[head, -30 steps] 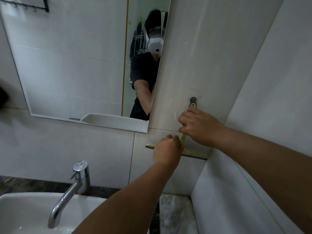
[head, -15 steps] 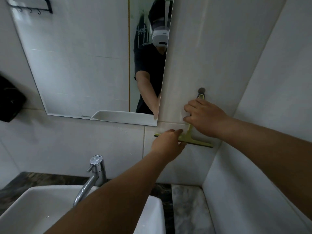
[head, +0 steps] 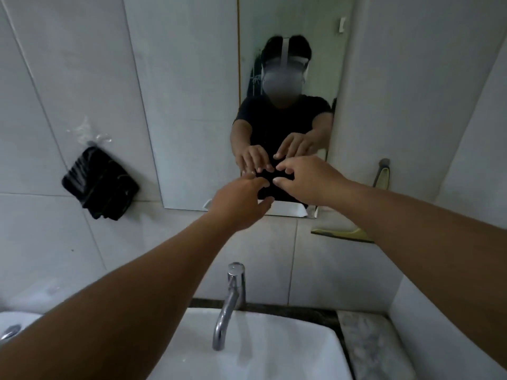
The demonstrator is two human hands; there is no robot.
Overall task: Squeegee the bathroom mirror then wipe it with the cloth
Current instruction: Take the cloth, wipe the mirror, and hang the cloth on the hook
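Note:
The mirror (head: 192, 105) hangs on the tiled wall above the sink and reflects me and my hands. My left hand (head: 241, 204) and my right hand (head: 304, 179) reach out side by side in front of its lower part, fingers loosely spread, holding nothing. The yellow-green squeegee (head: 340, 233) hangs from a wall hook to the right of the mirror, partly hidden behind my right forearm; neither hand touches it. A black cloth (head: 100, 185) hangs on the wall left of the mirror.
A chrome faucet (head: 231, 297) stands over the white sink (head: 274, 352) below my arms. A marble counter (head: 367, 344) runs to the right-hand corner wall. A white fixture (head: 16, 322) shows at the lower left edge.
Both hands have left the squeegee and moved left, in front of the mirror. The squeegee stays hanging on the wall. My view has swung left, bringing the black cloth into sight.

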